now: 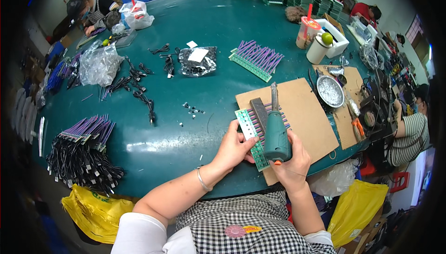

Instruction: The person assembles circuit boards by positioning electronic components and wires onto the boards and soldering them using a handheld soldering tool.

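Note:
My left hand (pixel 235 146) is closed on the edge of a long green circuit board strip (pixel 247 123), with its thumb on top. Purple wires (pixel 255 117) run from the strip across a brown cardboard sheet (pixel 304 100). A dark rectangular bar (pixel 258 111) lies over these wires. My right hand (pixel 295 163) is wrapped round the lower end of a green tool with a metal barrel (pixel 277 135), which looks like a hot-air gun. Its barrel points away from me, above the cardboard. The tool hides part of the wires and some of my right fingers.
Another wired strip (pixel 251 67) lies beyond the cardboard. Black cables (pixel 134 75) and a cable bundle (pixel 86 156) are on the left. A metal bowl (pixel 330 91) and orange-handled pliers (pixel 357 128) sit at right, near drinks (pixel 307 33). A co-worker (pixel 90 12) sits far left.

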The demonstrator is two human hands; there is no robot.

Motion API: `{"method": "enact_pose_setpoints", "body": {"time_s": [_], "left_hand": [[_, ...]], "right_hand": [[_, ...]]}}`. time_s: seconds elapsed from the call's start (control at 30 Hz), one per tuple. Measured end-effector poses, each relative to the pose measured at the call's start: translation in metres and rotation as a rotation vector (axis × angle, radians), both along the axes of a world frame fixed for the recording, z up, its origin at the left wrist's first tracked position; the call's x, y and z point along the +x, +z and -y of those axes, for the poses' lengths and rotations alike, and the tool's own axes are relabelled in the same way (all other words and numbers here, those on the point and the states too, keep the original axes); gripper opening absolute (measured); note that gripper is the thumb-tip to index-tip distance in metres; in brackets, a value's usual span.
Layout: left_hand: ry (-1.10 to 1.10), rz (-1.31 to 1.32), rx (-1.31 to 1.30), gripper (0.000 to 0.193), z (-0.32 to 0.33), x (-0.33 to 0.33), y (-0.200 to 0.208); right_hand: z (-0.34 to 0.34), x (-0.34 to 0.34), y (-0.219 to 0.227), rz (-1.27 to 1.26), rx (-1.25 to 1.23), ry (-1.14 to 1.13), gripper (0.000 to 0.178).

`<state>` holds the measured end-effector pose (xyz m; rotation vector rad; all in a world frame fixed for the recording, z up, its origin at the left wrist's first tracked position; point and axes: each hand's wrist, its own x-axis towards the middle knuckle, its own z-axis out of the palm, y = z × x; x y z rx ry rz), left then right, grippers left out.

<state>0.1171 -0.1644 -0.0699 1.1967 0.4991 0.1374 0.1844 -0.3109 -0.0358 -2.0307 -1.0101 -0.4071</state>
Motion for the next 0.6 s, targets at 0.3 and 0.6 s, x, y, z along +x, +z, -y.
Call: {"method": "enact_pose_setpoints", "body": {"time_s": [0.3,0.6], "left_hand": [[-0.086,-0.153,0.328,0.042,-0.049,-0.016,0.015],[0.249,-0.176,1.303,0.011,-0.130,-0.034,0.012]], "right_hand": [[0.016,0.006,-0.022,-0.067,0.103,0.001,0.063],[0.049,0.008,0.013,-0.432,0.440,-0.162,0.016]]}}
